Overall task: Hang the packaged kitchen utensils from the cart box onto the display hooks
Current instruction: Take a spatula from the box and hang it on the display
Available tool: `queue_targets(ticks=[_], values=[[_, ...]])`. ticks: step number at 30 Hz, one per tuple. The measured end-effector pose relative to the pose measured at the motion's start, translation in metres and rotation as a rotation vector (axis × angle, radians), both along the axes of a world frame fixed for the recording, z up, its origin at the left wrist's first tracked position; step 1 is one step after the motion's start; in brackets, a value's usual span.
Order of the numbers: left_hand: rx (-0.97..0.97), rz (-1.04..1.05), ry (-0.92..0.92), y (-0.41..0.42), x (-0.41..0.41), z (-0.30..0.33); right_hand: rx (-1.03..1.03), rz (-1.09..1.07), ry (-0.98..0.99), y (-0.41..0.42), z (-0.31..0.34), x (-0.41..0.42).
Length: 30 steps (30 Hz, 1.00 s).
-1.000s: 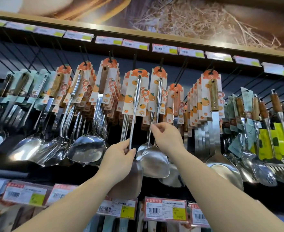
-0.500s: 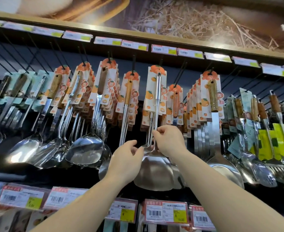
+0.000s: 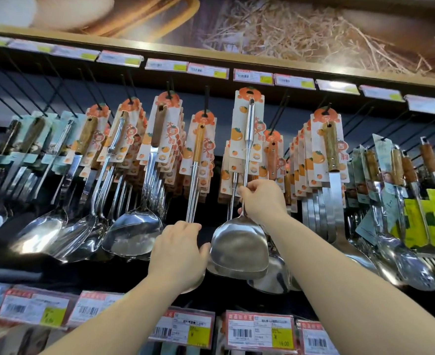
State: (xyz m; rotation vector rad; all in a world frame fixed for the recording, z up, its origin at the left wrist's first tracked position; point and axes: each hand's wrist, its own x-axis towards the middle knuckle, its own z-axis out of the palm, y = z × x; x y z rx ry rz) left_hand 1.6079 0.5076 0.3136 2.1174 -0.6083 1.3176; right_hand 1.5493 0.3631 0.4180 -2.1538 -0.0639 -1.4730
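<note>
**A:** Where's the piece I'm hanging right now?

**B:** It's the steel spatula [image 3: 239, 248], lifted high in front of the display. My right hand [image 3: 261, 201] is clenched round its thin shaft just above the blade, and its orange-printed backing card [image 3: 248, 124] is up at the level of the black display hooks [image 3: 207, 98]. I can't tell whether the card's hole is on a hook yet.

**A:** And the left hand [image 3: 179, 254]?

**B:** Curled low, beside the spatula's blade, its fingers round the bottom of the neighbouring wood-handled utensil [image 3: 197, 162], which hangs on its own hook. It looks to be holding that one aside.

**A:** How do I expect the spatula to handle?

**B:** Stiff and top-light, I'd judge: polished steel, smooth and likely slippery, with the broad curved blade carrying most of the weight. The card is thin paperboard and will bend or tear at its hole if I force it. Gripping the shaft near the blade controls the swing, but steering the hole is easier from higher up, near the card.

**A:** Anything around it?

**B:** Glossy ladles [image 3: 131, 234] crowd the left, flat turners [image 3: 335, 201] the right; they could clatter if knocked.
</note>
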Motion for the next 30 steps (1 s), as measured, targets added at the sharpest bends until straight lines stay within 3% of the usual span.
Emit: queue_targets(ticks=[8,22,30], values=[[-0.066,-0.036,0.059,0.010,0.005,-0.002,0.015,-0.093,0.048,-0.009,0.003,0.013],[-0.052,-0.092,-0.036,0.016,0.015,-0.015,0.185,-0.040,0.200,-0.025,0.006,0.071],[-0.053,-0.127,-0.005,0.018,0.011,-0.016,0.168,-0.128,0.177,-0.027,-0.010,0.065]])
